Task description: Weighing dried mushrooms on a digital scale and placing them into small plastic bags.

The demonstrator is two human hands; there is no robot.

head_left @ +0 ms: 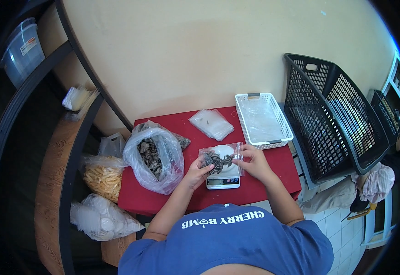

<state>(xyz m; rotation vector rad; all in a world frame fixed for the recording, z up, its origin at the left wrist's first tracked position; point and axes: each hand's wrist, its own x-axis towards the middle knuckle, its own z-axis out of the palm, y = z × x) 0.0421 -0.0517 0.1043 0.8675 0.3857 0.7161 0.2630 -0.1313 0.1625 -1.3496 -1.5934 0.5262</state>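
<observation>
A small clear plastic bag (215,161) with dark, spiral-patterned pieces inside is held over a white kitchen scale (230,182). My left hand (198,173) grips the bag's left side, thumb across the pieces. At the other side, my right hand (254,162) pinches the bag's edge near the fingertips. The bag partly covers the scale's round white top, and I cannot tell if it rests on it. To the left stands a large, open clear bag (170,172), full of similar dark spiral pieces (150,158).
Flat clear bags (211,124) lie at the back of the red table (191,199). A white basket (280,143) holds more clear plastic. Black crates (310,114) stand right. On the left are shelving (53,183), a bag of yellowish snacks (103,181) and a bag of pale discs (104,217).
</observation>
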